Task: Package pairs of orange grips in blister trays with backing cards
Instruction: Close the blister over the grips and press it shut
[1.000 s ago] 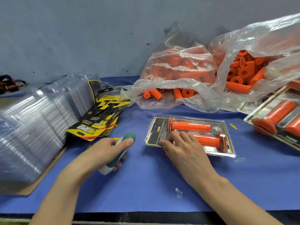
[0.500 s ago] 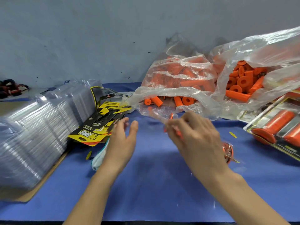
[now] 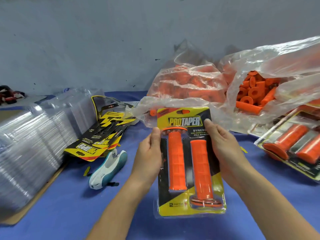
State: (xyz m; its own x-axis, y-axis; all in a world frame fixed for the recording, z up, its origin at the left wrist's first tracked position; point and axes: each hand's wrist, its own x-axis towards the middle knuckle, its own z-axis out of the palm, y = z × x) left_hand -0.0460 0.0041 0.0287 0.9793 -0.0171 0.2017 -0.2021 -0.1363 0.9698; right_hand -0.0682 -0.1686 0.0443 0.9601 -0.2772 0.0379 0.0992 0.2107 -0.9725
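Observation:
A closed blister pack with a yellow and black backing card and two orange grips stands upright above the blue table, its front facing me. My left hand grips its left edge, thumb on the front near the top. My right hand grips its right edge, thumb on the card's upper right. A stack of loose backing cards lies to the left. Clear empty blister trays are piled at far left. Two plastic bags of loose orange grips sit at the back.
A white and teal stapler lies on the blue table left of my left arm. Finished packs lie at the right edge. A grey wall closes off the back. Small yellow card scraps dot the table.
The pack lay flat on the table under my right hand a second ago; both hands have lifted it and turned it upright. My left hand let go of the stapler, which now lies on the table.

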